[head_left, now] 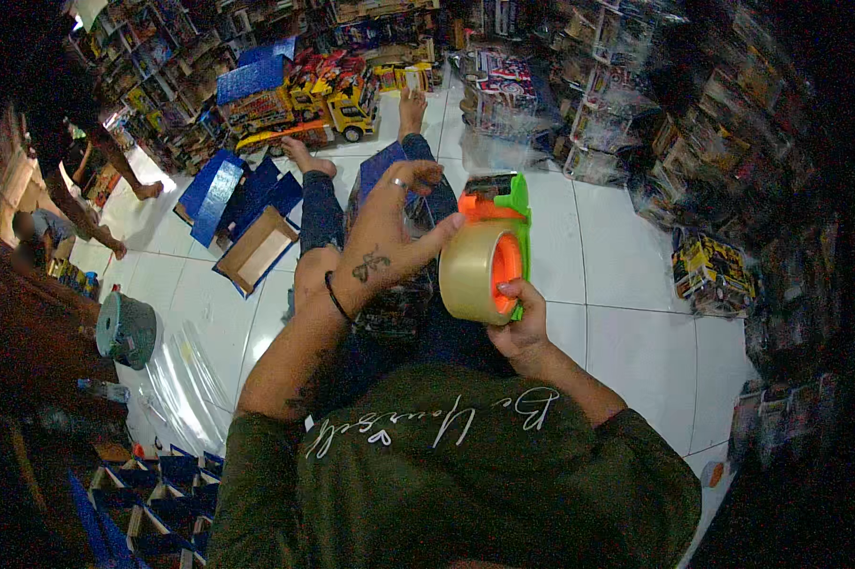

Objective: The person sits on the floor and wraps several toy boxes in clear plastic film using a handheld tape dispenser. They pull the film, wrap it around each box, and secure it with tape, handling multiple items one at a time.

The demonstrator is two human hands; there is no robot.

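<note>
Thumb [444, 230] outstretched; left hand [389, 223] near tape [467, 272].

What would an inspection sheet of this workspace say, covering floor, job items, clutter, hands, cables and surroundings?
Surface: white tiled floor, with dark joint lines.
Job's things: tan tape roll on a green-and-orange tape dispenser.
Clutter: blue cardboard pieces and an open blue box, left of the legs.
Grips: right grip holds the tape dispenser; left grip open, thumb near the roll, contact unclear.
Cables: nothing seen.
Surroundings: yellow toy truck ahead; stacked packages right; another person left.
</note>
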